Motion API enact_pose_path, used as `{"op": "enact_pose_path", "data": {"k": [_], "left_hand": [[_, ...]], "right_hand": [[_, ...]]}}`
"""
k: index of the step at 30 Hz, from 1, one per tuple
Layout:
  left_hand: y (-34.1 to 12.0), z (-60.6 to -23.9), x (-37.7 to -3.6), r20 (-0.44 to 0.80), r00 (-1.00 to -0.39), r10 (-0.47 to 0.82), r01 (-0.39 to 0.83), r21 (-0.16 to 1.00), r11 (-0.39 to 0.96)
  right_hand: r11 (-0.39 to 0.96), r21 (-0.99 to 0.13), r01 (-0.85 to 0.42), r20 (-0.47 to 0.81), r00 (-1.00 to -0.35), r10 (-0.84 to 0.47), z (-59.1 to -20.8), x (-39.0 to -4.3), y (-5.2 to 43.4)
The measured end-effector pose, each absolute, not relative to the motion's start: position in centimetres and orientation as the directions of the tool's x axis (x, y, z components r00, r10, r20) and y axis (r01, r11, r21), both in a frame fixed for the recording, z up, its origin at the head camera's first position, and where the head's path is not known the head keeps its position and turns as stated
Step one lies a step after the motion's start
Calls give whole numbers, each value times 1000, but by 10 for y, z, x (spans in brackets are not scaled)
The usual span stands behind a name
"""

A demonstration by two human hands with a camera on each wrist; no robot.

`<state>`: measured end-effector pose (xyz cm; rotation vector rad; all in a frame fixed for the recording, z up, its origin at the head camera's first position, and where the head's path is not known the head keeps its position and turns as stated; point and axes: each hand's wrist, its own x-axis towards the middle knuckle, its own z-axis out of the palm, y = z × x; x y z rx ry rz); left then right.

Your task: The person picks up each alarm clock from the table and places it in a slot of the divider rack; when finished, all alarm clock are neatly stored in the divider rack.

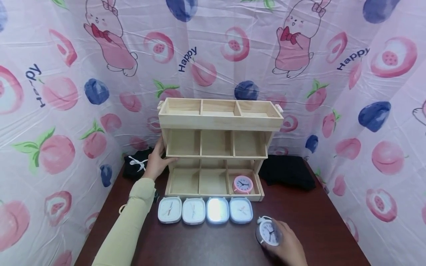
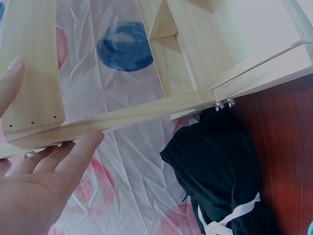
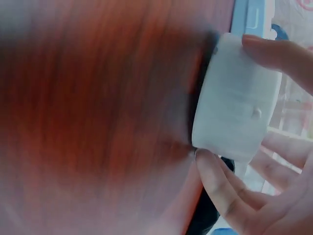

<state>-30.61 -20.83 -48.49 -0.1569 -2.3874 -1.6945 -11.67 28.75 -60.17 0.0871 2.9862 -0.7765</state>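
My left hand (image 1: 156, 162) grips the left side of a tiered wooden organizer (image 1: 221, 122), thumb toward its front and fingers along the side strip (image 2: 132, 116). Between the thumb and fingers of my right hand (image 1: 287, 242) is a white round alarm clock (image 1: 269, 232), its dial facing up and a handle on top. The right wrist view shows the clock's smooth white casing (image 3: 234, 98) close over the table. A pink alarm clock (image 1: 243, 184) sits in the organizer's bottom right compartment. Several white square clocks (image 1: 194, 211) lie in a row before the organizer, faces up; glare washes one out.
A black cloth bundle with a white cord (image 1: 136, 164) lies left of the organizer, and a folded black cloth (image 1: 286, 171) lies to its right. The dark reddish table (image 1: 319, 221) meets patterned pink curtains (image 1: 213, 48) at the back and sides.
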Motion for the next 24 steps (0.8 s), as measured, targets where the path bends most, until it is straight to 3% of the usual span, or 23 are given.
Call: {"op": "enact_pose_path", "data": {"k": [12,17,24], "left_hand": [[-208,-486,-306,216,-976,-39,187,913,364],[-209,-486,-307,213,-976,-41,183,911,369],[-208,-485,-308,225,-974,-30,200,912,358]], "right_hand": [[759,-644,94,157,-955,252,-588,-103,279],[749,-662,-25,294,-928,229,-582,-116,265],[743,-633,-217,387,-920,60,-571,-153,237]]}}
